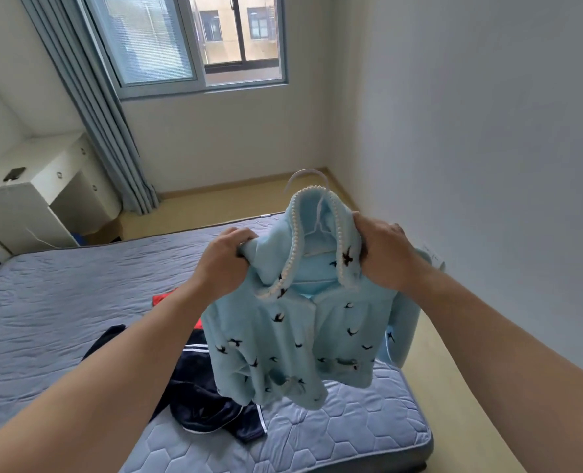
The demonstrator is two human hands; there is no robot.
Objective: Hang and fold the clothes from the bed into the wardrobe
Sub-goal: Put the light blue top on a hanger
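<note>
I hold a light blue fleece jacket [293, 343] with small dark bird prints and a pearl-trimmed collar up in the air over the bed [61, 302]. A pale hanger [305, 175] sits inside it, its hook sticking out above the collar. My left hand [227, 259] grips the jacket's left shoulder and my right hand [382, 250] grips the right shoulder. On the mattress below lie a dark navy garment with white stripes [201, 401] and a red garment [163, 297], partly hidden by my left arm.
The grey quilted mattress fills the lower left. A white desk [44, 186] with a dark phone [14, 173] stands at the left wall beside grey curtains [112, 131] and a window [194, 42]. Yellow floor [454, 387] runs along the white wall on the right. No wardrobe is in view.
</note>
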